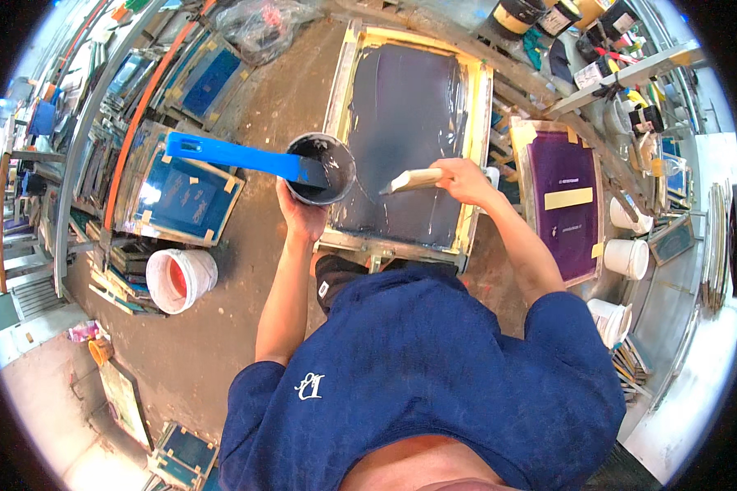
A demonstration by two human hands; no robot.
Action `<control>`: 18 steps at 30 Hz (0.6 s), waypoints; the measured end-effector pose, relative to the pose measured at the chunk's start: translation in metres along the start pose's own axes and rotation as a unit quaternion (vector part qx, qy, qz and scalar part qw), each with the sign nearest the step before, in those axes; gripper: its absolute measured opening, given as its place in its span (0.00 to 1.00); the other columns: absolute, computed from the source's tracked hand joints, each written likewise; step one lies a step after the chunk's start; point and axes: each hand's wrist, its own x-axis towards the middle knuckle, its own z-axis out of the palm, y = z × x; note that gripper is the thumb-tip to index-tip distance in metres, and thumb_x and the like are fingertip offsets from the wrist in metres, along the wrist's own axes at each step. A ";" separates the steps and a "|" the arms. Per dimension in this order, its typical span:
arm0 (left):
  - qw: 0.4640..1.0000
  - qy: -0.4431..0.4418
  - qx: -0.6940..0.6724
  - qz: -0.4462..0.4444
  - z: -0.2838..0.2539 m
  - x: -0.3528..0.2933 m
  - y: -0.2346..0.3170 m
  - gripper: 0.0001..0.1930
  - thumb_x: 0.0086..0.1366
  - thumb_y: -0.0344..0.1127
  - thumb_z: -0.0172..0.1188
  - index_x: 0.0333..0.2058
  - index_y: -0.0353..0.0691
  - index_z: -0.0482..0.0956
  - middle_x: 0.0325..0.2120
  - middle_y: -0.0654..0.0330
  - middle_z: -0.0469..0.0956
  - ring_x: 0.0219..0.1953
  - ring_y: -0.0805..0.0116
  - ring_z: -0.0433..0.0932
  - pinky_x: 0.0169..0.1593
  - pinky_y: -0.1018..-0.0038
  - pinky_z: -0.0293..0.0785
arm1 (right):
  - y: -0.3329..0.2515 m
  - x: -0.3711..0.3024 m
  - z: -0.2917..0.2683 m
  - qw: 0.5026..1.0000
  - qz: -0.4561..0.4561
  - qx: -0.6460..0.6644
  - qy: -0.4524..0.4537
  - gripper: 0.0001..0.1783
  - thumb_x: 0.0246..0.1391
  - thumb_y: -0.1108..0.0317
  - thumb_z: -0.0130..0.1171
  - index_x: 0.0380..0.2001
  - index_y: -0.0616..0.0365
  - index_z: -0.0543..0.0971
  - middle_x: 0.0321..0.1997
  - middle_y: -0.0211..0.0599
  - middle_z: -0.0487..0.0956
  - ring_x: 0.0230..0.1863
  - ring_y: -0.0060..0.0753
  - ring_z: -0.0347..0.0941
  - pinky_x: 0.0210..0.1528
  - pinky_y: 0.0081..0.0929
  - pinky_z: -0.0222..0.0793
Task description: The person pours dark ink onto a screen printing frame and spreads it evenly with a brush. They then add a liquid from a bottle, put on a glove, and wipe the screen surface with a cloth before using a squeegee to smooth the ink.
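Observation:
My left hand (305,218) is wrapped round a dark ink tub (341,162), its mouth tilted up toward me. In the tub rests a blue-handled spatula (229,153), the handle sticking out to the left. My right hand (465,180) is closed on a pale-handled scraper (414,179). The scraper's tip points left over the dark screen-printing frame (401,90) in front of me, and its blade is hard to make out. Yellow tape edges that frame, and dark ink coats its mesh, with pale smears on the right side.
A purple-meshed screen (563,209) leans on the right, near white buckets (626,259). Blue screens (187,196) are stacked at the left by a white bucket (182,281) with red inside. Ink tubs (516,16) line the far right, and a clear plastic bag (262,29) lies at the back.

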 end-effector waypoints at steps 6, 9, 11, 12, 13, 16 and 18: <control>0.998 0.016 0.030 -0.061 0.009 0.017 -0.028 0.37 0.63 0.71 0.44 0.63 0.54 0.66 0.59 0.61 0.71 0.59 0.57 0.71 0.58 0.51 0.70 | -0.005 -0.031 -0.027 0.918 -0.008 0.356 0.174 0.18 0.54 0.74 0.64 0.48 0.66 0.75 0.42 0.31 0.81 0.43 0.21 0.74 0.48 0.22 0.70; 0.995 -0.014 0.061 -0.073 0.024 0.019 -0.040 0.37 0.63 0.71 0.43 0.62 0.55 0.67 0.58 0.61 0.72 0.57 0.58 0.73 0.55 0.53 0.72 | -0.023 -0.039 -0.038 0.886 0.009 0.397 0.239 0.19 0.54 0.74 0.64 0.49 0.64 0.76 0.44 0.32 0.81 0.45 0.22 0.75 0.50 0.24 0.70; 0.995 -0.019 0.064 -0.073 0.030 0.030 -0.050 0.36 0.64 0.71 0.42 0.61 0.54 0.67 0.56 0.61 0.73 0.53 0.59 0.76 0.46 0.58 0.77 | -0.037 -0.040 -0.046 0.876 -0.024 0.395 0.276 0.18 0.54 0.75 0.65 0.48 0.64 0.76 0.46 0.33 0.81 0.45 0.23 0.76 0.51 0.25 0.71; 0.994 -0.015 0.072 -0.076 0.031 0.031 -0.054 0.36 0.64 0.71 0.41 0.61 0.54 0.67 0.56 0.61 0.74 0.52 0.59 0.77 0.44 0.59 0.77 | -0.043 -0.040 -0.049 0.868 -0.050 0.398 0.293 0.17 0.54 0.75 0.65 0.48 0.64 0.77 0.46 0.33 0.81 0.45 0.23 0.76 0.51 0.25 0.71; 0.993 -0.010 0.081 -0.080 0.033 0.034 -0.059 0.35 0.64 0.71 0.41 0.60 0.54 0.67 0.55 0.61 0.74 0.51 0.59 0.77 0.42 0.60 0.78 | -0.049 -0.039 -0.051 0.859 -0.075 0.401 0.309 0.17 0.54 0.76 0.65 0.48 0.64 0.77 0.46 0.33 0.81 0.45 0.23 0.76 0.51 0.25 0.71; 0.994 -0.009 0.066 -0.091 0.042 0.046 -0.069 0.35 0.64 0.71 0.41 0.60 0.55 0.66 0.53 0.60 0.75 0.49 0.59 0.79 0.39 0.62 0.79 | -0.064 -0.037 -0.060 0.839 -0.118 0.418 0.329 0.17 0.53 0.77 0.65 0.47 0.63 0.78 0.45 0.33 0.82 0.45 0.24 0.77 0.50 0.25 0.72; 0.993 -0.018 0.071 -0.091 0.051 0.051 -0.071 0.36 0.63 0.72 0.41 0.60 0.56 0.66 0.54 0.60 0.75 0.50 0.59 0.78 0.40 0.61 0.79 | -0.079 -0.036 -0.066 0.828 -0.164 0.412 0.344 0.17 0.53 0.77 0.66 0.48 0.63 0.79 0.44 0.33 0.82 0.45 0.24 0.77 0.50 0.25 0.72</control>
